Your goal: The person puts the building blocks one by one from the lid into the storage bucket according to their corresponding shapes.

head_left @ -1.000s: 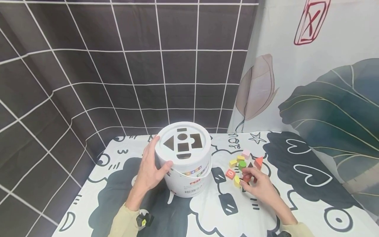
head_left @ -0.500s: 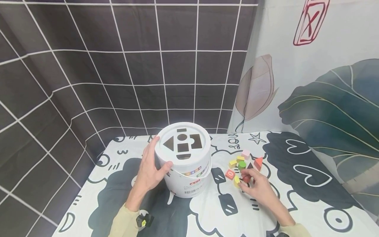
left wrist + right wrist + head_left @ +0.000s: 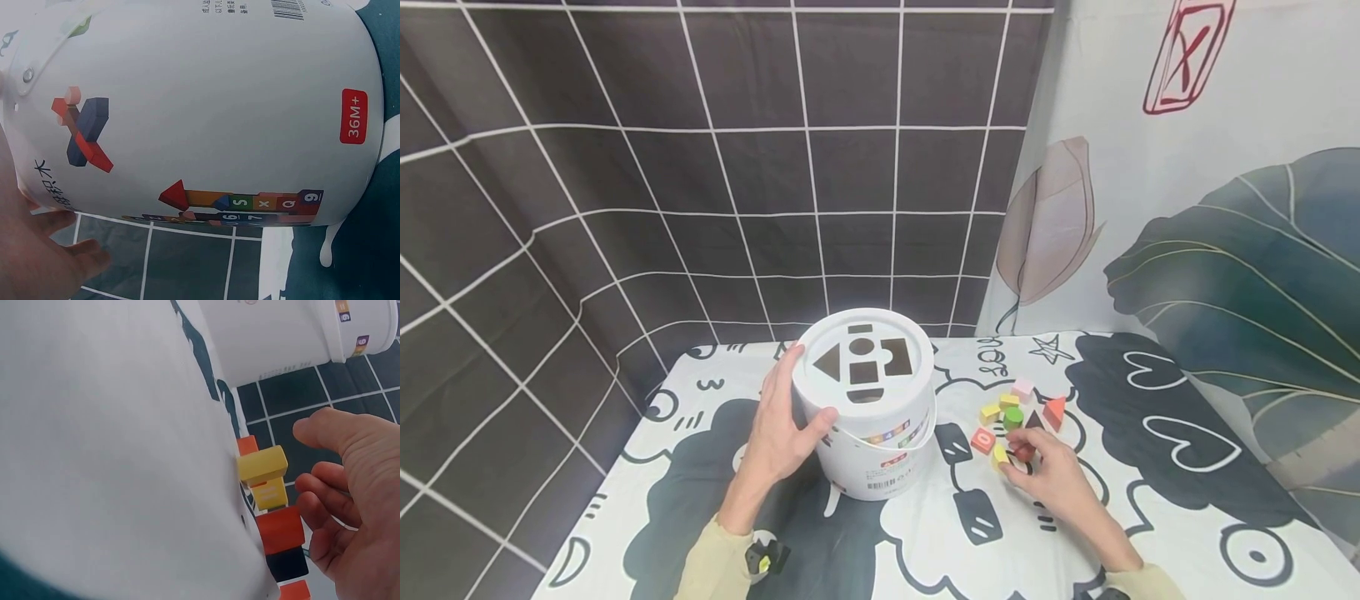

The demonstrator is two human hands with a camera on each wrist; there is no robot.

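Note:
A white bucket stands upright on the cloth, its lid cut with several shaped holes. My left hand rests against the bucket's left side at the rim, fingers straight and thumb at the front. My right hand hovers at a group of small wooden blocks, thumb apart from its loosely bent fingers. Nearest it are a yellow rounded block and a red block; the right wrist view shows a gap between thumb and fingertips. A green round block lies just behind.
Around these lie a red block marked 0, two yellow blocks, a pink block, a red triangular block and a dark triangle. The bucket's handle hangs at its right. Patterned cloth covers the table; dark grid fabric hangs behind.
My right hand has shifted slightly up and left, its thumb nearing the yellow rounded block. The left hand and bucket have stayed in place.

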